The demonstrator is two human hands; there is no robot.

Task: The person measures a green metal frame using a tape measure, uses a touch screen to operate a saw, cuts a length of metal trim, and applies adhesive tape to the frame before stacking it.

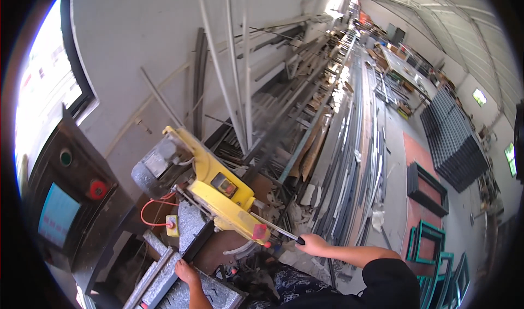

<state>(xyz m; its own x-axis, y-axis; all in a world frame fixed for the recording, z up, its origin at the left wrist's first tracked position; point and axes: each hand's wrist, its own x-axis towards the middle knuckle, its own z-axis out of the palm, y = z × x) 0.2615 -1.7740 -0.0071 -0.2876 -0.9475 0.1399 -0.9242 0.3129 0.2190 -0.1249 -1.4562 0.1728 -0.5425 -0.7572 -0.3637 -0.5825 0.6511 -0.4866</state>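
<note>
One yellow saw [232,216], right grip [314,244] on its handle [281,230], left grip [187,273] low by the metal bed [191,220]

Right grip: closed around the dark end of the handle, arm stretched out to the side. Handle is a pale rod running from the saw's yellow body toward the hand.

Left grip: back of the hand uppermost, fingers touching a dark bar [164,285] at the near side of the bed. Cannot tell how far the fingers close or whether they hold the bar.

Saw: sits left of centre, ahead of the person. Grey motor [155,170] at its far left; red patch [259,231] near the tip of the yellow body. Red cable [143,213] loops down to a small yellow box [172,226] on the bed.

Left of the saw: dark control box [82,170] with green button [66,157], red button [97,189] and bluish label [58,215].

Surroundings: white poles [232,52] lean against the wall [136,36]. Long metal strips [349,172] lie in a pile beyond the right hand. Farther right, one dark frame [427,189], several green frames [429,241] nearer the person, and a stack of dark panels [453,140] behind.
</note>
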